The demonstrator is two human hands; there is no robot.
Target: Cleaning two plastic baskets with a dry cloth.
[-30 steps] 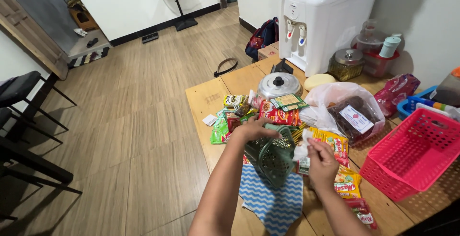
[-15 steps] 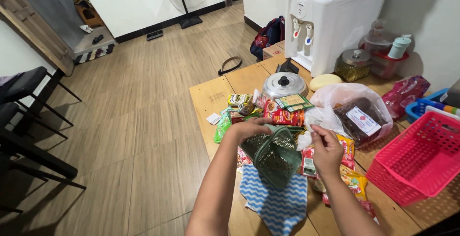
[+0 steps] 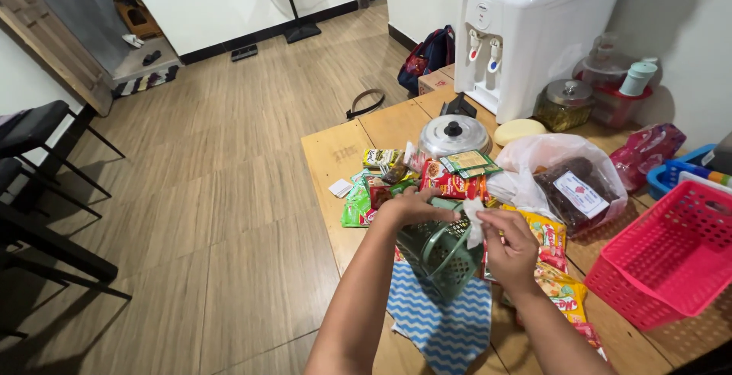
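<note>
While the left hand (image 3: 412, 209) is clamping the small green perforated plastic basket (image 3: 442, 251) tilted above the desk (image 3: 335, 158), the right hand (image 3: 509, 247), at its 3 o'clock, is pinching a white scrap (image 3: 473, 221); it could slip, being loosely tilted.

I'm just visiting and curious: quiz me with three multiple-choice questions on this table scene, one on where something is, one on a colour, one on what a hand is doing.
1. Where does the blue-and-white zigzag cloth lie?
A. under the small basket, at the table's near edge
B. on the floor
C. inside the pink basket

2. What colour is the small basket in the hands?
A. pink
B. dark green
C. yellow

3. What is the right hand doing?
A. resting flat on the table
B. pinching a small white piece at the basket's rim
C. lifting the pot lid

Answers: 1 A, the cloth shows just below the basket. 2 B, its mesh is green; the pink basket stands apart. 3 B, the fingers close on it while the left hand grips the rim.
</note>
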